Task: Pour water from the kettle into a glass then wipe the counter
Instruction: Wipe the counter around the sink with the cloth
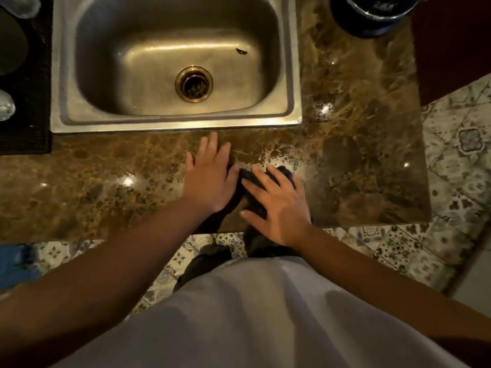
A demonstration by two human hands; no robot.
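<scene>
Hands flat and fingers spread on the brown marble counter (358, 160) just near of the steel sink (175, 123): left hand (210, 179) bare, right hand (276, 205) pressing a dark cloth (285, 173), gripping nothing.

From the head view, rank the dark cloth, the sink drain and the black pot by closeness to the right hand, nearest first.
Measured from the right hand:
1. Dark cloth: directly under that hand, on the counter's front strip.
2. Sink drain: up and to the left, in the middle of the basin.
3. Black pot: far top right corner of the counter.
</scene>
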